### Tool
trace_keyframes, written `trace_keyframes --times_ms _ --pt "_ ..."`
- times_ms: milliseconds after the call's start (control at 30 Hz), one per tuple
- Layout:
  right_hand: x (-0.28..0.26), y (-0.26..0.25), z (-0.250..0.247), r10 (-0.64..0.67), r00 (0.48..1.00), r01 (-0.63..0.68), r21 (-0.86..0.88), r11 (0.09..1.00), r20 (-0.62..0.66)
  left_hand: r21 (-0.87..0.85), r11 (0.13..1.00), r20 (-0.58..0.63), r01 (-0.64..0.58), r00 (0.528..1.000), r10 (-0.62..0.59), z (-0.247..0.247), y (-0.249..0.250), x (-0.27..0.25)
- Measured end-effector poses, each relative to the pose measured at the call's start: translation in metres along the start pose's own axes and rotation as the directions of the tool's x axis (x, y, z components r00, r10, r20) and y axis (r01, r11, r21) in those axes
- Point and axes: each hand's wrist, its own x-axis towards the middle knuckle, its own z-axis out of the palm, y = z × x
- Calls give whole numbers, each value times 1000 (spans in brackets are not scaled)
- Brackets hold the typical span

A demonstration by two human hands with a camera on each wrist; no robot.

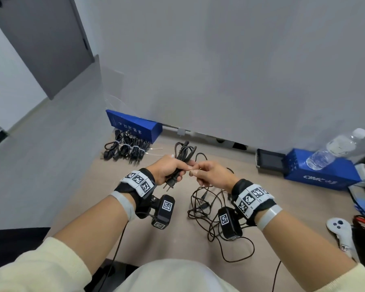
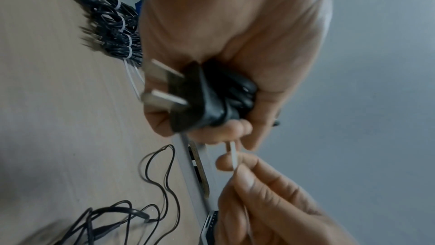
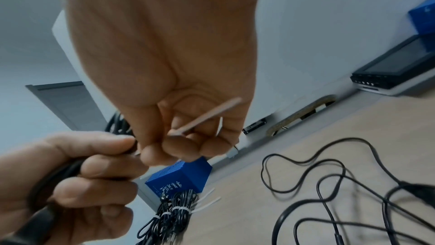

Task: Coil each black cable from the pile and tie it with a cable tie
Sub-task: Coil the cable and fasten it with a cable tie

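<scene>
With my left hand (image 1: 170,167) clenched round the coiled black power cable (image 1: 182,153) above the beige counter (image 1: 282,209), my right hand (image 1: 209,173) pinches the thin white cable tie (image 2: 233,153), which I'd thread snugly round mid-coil.

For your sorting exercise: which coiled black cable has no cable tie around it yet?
The coiled cable gripped in the left hand; the bundles beside the blue box already wear white ties.

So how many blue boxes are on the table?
2. One blue box stands at the far left against the wall, behind the tied cables; the other lies at the right under a water bottle. More may be hidden.
</scene>
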Motion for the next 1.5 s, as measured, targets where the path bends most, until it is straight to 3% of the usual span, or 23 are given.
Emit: trace_keyframes --times_ms 133,267,433,533,733,1000,1333,1500 --pt "-6 -6 -9 -68 985 81 80 993 -156 27 999 -87 41 995 -38 -6 -1 -3" --pt "-9 -24 -10 -196 973 213 147 966 -119 38 994 -108 99 990 -94 -10 -5 -6" --pt "3 -31 7 -312 934 298 -101 949 -173 127 985 -53 115 993 -109 -8 -4 -15" --pt "6 -33 13 -315 946 315 -19 949 -79 144 986 -31 85 996 -82 -7 -1 -22" --pt "7 -36 19 -299 954 301 -67 951 36 257 955 -44 148 989 -141 -11 1 -33" --pt "7 -41 22 -315 948 317 -65 946 30 298 947 -25 121 993 -120 -9 4 -35" --pt "8 -43 18 -245 966 249 -46 967 86 365 912 -53 186 982 -179 -14 1 -24" --pt "10 -44 17 -213 974 217 -45 975 77 381 911 -17 159 986 -165 -8 -1 -24"
